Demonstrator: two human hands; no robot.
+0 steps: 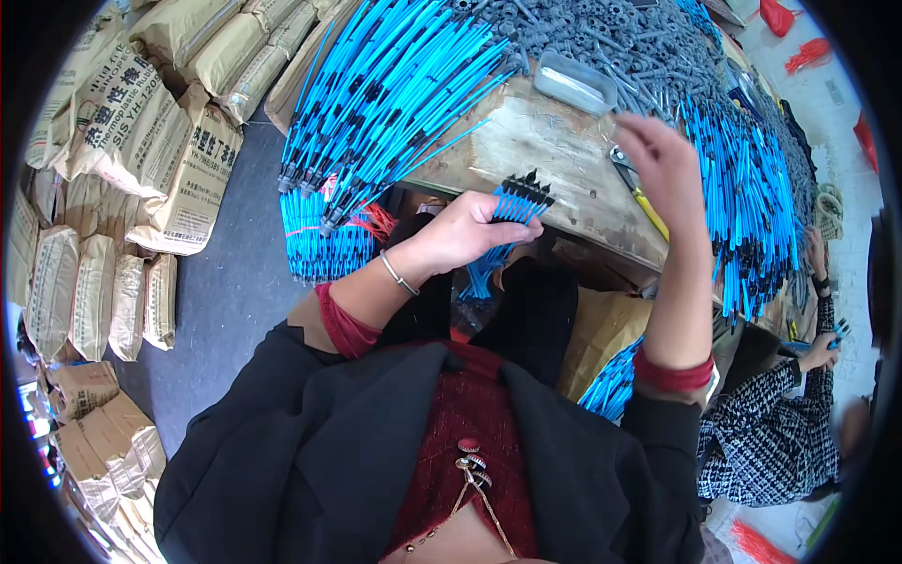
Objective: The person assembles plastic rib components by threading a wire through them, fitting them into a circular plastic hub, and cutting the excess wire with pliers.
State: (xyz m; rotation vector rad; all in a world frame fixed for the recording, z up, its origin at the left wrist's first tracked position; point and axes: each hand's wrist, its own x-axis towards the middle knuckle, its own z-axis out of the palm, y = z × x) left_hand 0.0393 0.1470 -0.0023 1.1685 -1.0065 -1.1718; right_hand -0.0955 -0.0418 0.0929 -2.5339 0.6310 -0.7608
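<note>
L hand (pixel 465 230), frame centre, gripping small bunch of blue cables w/ black tips (pixel 517 202), fanned over edge of wooden bench (pixel 554 150). R hand (pixel 662 160), upper right, raised above bench, holds nothing, fingers loosely spread. Big blue cable piles (pixel 395 85) upper centre; grey plastic parts heap (pixel 620 38) + small grey tray (pixel 575 83) at top. Paper sacks (pixel 122 141) left. Co-worker's checked sleeve (pixel 761 423) lower right.

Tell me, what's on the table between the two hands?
In the head view, bare worn wooden tabletop lies between the left hand, which grips a bunch of blue rods, and the raised right hand.
</note>
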